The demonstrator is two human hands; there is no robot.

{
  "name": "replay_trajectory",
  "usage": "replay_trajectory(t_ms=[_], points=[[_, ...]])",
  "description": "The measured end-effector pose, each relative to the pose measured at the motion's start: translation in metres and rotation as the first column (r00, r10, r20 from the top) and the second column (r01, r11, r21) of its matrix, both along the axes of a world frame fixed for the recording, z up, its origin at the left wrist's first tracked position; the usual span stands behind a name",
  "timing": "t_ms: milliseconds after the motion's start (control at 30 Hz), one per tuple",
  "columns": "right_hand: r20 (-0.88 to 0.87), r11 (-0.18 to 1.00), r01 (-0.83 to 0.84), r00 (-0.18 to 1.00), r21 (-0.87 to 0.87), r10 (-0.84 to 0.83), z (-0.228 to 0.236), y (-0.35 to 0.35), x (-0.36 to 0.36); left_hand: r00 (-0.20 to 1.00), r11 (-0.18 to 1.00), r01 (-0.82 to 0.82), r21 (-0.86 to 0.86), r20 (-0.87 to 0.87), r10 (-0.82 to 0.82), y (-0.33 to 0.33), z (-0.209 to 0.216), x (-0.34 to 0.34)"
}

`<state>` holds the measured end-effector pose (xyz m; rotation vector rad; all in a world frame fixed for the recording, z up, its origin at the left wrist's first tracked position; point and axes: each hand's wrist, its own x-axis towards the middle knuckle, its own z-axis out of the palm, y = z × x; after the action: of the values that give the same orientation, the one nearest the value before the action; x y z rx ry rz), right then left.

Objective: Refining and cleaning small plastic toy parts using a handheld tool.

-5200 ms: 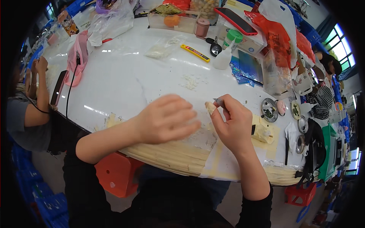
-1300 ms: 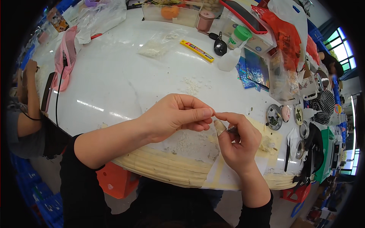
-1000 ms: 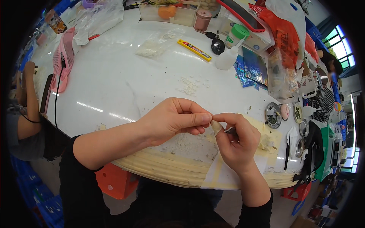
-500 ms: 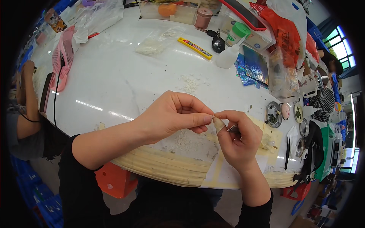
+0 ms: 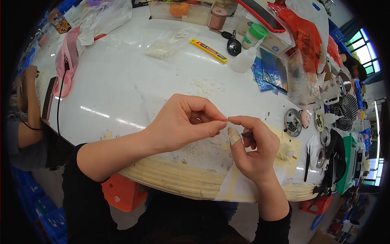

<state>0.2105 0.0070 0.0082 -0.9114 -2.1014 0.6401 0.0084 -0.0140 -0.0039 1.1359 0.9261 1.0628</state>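
Observation:
My left hand (image 5: 178, 122) pinches thumb and forefinger together over the table; whatever lies between the tips is too small to name. Against those tips rests the forefinger of my right hand (image 5: 256, 150). The right thumb wears a pale wrapping (image 5: 234, 136) and stands a little apart from the forefinger. A small dark metal tool (image 5: 247, 133) is tucked in the curled right fingers, mostly hidden, so its kind does not show. Small white bits (image 5: 203, 87) lie scattered beyond my hands, and more white crumbs (image 5: 197, 151) lie beneath them.
A yellow packet (image 5: 208, 51), car key (image 5: 233, 46) and white squeeze bottle (image 5: 243, 61) lie farther back. Metal dishes (image 5: 293, 123) and a thin black tool (image 5: 307, 163) are on the right. Padded tape (image 5: 174, 179) lines the near edge. Another person's arm (image 5: 30, 101) shows at left.
My right thumb has drawn back from the left fingertips, opening a gap below the right forefinger. My left hand has shifted up slightly.

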Motion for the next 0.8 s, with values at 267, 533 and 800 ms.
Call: replay_trajectory(t_ms=[267,533,800], points=[[0.245,0.971,0.071,0.961,0.228,-0.127,-0.004,0.006,0.004,0.914,0.807,-0.059,0.588,-0.292,0.280,0.000,0.001,0.001],[0.341,0.951,0.045,0.927,0.306,-0.154,-0.004,0.009,0.007,0.874,0.702,0.012,0.712,-0.349,0.339,0.000,-0.003,0.003],[0.348,0.948,0.053,0.922,0.313,-0.167,-0.006,0.010,0.006,0.846,0.688,0.054,0.724,-0.399,0.353,0.000,-0.001,0.001]])
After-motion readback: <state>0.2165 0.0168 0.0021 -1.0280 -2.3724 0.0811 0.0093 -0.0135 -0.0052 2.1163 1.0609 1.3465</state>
